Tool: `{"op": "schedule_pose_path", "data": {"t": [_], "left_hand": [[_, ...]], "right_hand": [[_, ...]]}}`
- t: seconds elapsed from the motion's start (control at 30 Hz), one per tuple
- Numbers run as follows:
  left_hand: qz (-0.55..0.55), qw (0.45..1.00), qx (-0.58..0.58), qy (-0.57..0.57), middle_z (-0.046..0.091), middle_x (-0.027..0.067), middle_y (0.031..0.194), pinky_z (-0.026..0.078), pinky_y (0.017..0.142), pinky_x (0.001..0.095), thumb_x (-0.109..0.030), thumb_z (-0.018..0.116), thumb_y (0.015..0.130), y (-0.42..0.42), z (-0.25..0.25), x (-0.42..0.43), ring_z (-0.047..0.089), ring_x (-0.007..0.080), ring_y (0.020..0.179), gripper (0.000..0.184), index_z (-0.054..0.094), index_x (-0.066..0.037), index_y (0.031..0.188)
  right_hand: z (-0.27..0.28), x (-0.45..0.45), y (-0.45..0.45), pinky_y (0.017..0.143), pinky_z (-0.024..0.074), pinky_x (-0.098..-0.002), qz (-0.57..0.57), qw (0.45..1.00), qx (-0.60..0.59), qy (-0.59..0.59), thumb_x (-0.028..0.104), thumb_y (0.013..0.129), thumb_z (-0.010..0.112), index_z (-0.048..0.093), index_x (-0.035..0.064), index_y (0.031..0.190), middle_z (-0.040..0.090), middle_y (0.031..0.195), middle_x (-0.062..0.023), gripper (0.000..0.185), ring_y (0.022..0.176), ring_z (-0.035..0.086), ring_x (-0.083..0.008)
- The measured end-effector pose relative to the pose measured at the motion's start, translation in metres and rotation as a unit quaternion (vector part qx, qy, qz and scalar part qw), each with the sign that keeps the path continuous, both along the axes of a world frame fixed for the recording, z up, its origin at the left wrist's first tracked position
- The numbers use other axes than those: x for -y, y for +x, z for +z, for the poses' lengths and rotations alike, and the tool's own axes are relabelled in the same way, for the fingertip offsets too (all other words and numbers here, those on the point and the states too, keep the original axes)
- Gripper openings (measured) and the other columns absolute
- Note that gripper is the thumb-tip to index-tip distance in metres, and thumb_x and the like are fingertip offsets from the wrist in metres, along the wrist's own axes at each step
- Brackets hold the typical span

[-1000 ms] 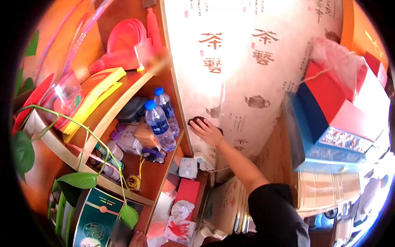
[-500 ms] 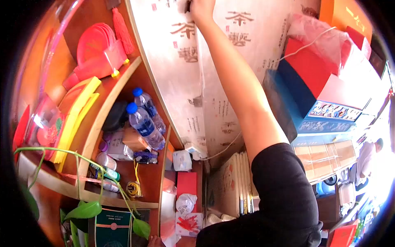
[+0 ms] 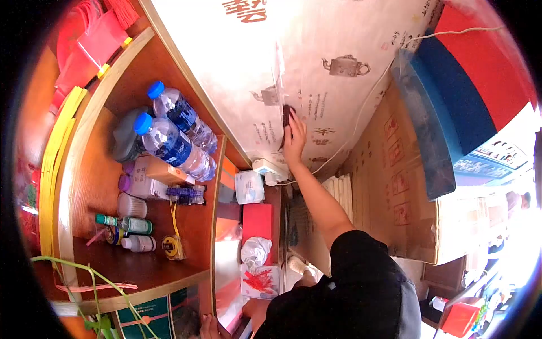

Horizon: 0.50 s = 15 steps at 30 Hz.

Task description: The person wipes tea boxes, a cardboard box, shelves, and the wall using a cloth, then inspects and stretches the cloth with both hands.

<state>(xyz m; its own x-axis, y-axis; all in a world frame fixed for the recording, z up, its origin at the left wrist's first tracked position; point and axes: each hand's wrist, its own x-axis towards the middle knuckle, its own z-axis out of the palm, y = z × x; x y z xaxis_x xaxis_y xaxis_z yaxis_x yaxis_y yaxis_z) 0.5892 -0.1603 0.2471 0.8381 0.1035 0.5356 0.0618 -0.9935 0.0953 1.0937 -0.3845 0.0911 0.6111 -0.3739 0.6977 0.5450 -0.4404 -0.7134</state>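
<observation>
While reaching from a short black cloth sleeve (image 3: pixel 361 263), presses a narrow dark brown piece (image 3: pixel 286 116), of unclear material, with the right hand (image 3: pixel 294 138) against smooth off-white wallpaper (image 3: pixel 353 93) printed with grey teapots and brown characters, just beside a raised lengthwise crease (image 3: pixel 279 70); bends the fingers over it, close together. Rests the left hand (image 3: pixel 209 326) at the lower edge of a curved reddish-brown wooden shelf (image 3: pixel 93 169), showing only fingers side by side, too cropped to tell of any grip. Shows there ribbed clear plastic bottles with blue caps (image 3: pixel 175 148) and a round yellow-and-black tape measure (image 3: pixel 173 247). Crowds the wallpaper's foot with a boxy white plastic socket block (image 3: pixel 269 168). Hems in the right with a tall tan cardboard box (image 3: pixel 395 214) and a stiff blue panel (image 3: pixel 426 135), with a thin white cable (image 3: pixel 446 32) slanting across the wallpaper.
</observation>
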Motion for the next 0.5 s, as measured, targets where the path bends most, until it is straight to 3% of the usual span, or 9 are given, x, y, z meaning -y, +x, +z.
{"op": "schedule_pose_path", "data": {"t": [0.13, 0.2, 0.23, 0.3, 0.37, 0.4, 0.5], "left_hand": [[0.002, 1.0, 0.003, 0.0, 0.073, 0.0135, 0.097, 0.058, 0.076, 0.0398, 0.001, 0.065, 0.091, 0.002, 0.001, 0.004, 0.072, 0.0308, 0.091, 0.01, 0.07, -0.001, 0.099], [0.002, 1.0, 0.015, 0.001, 0.073, 0.0133, 0.098, 0.058, 0.076, 0.0405, 0.0, 0.066, 0.09, 0.0, -0.001, 0.002, 0.072, 0.0308, 0.091, 0.01, 0.07, -0.001, 0.099], [-0.009, 1.0, 0.022, 0.008, 0.073, 0.0143, 0.099, 0.058, 0.077, 0.0399, -0.001, 0.067, 0.09, -0.003, -0.006, -0.002, 0.072, 0.0307, 0.091, 0.011, 0.07, -0.001, 0.101], [0.007, 1.0, 0.02, 0.01, 0.072, 0.0159, 0.098, 0.057, 0.078, 0.0415, 0.002, 0.067, 0.087, -0.018, -0.035, -0.02, 0.071, 0.0324, 0.091, 0.011, 0.068, 0.001, 0.098], [0.019, 1.0, 0.022, 0.011, 0.071, 0.0176, 0.097, 0.056, 0.08, 0.0431, 0.004, 0.067, 0.085, -0.022, -0.04, -0.02, 0.069, 0.0341, 0.09, 0.011, 0.066, 0.002, 0.096], [0.018, 1.0, 0.016, 0.004, 0.071, 0.017, 0.097, 0.057, 0.08, 0.0422, 0.003, 0.067, 0.086, -0.02, -0.032, -0.015, 0.07, 0.0335, 0.091, 0.011, 0.067, 0.001, 0.097], [0.008, 1.0, 0.007, -0.018, 0.072, 0.0154, 0.099, 0.057, 0.079, 0.0395, -0.001, 0.067, 0.089, -0.006, 0.0, 0.001, 0.071, 0.0315, 0.091, 0.013, 0.07, 0.0, 0.101]], "right_hand": [[-0.088, 0.0, -0.016, 0.105, 0.0386, -0.0386, -0.022, 0.997, -0.07, -0.01, 0.004, 0.094, 0.054, 0.062, 0.0006, 0.124, 0.061, 0.13, -0.0145, 0.031, 0.117, 0.054, -0.0334], [-0.143, 0.004, -0.02, 0.1, 0.0428, -0.0364, 0.017, 0.974, -0.223, 0.034, 0.009, 0.096, 0.055, 0.061, -0.0006, 0.124, 0.065, 0.122, -0.0167, 0.031, 0.108, 0.059, -0.0324], [-0.157, 0.005, -0.014, 0.1, 0.0428, -0.0364, 0.016, 0.975, -0.221, 0.032, 0.009, 0.096, 0.055, 0.061, -0.0006, 0.124, 0.065, 0.122, -0.0167, 0.031, 0.108, 0.059, -0.0324], [-0.171, 0.006, -0.008, 0.097, 0.0451, -0.0353, 0.05, 0.914, -0.384, 0.124, 0.013, 0.098, 0.055, 0.06, -0.0027, 0.125, 0.068, 0.117, -0.017, 0.032, 0.106, 0.063, -0.0293], [-0.105, 0.015, -0.003, 0.099, 0.0442, -0.035, 0.073, 0.932, -0.322, 0.152, 0.013, 0.099, 0.054, 0.06, -0.0026, 0.125, 0.067, 0.118, -0.016, 0.032, 0.109, 0.061, -0.0268], [-0.048, 0.022, -0.005, 0.1, 0.0434, -0.0347, 0.096, 0.944, -0.26, 0.18, 0.014, 0.099, 0.054, 0.06, -0.0026, 0.125, 0.066, 0.119, -0.0151, 0.031, 0.112, 0.06, -0.0244], [0.142, 0.044, -0.02, 0.105, 0.0398, -0.0356, 0.008, 0.988, 0.007, 0.156, 0.011, 0.099, 0.053, 0.061, -0.0033, 0.121, 0.061, 0.127, -0.0155, 0.028, 0.118, 0.055, -0.0248]]}}
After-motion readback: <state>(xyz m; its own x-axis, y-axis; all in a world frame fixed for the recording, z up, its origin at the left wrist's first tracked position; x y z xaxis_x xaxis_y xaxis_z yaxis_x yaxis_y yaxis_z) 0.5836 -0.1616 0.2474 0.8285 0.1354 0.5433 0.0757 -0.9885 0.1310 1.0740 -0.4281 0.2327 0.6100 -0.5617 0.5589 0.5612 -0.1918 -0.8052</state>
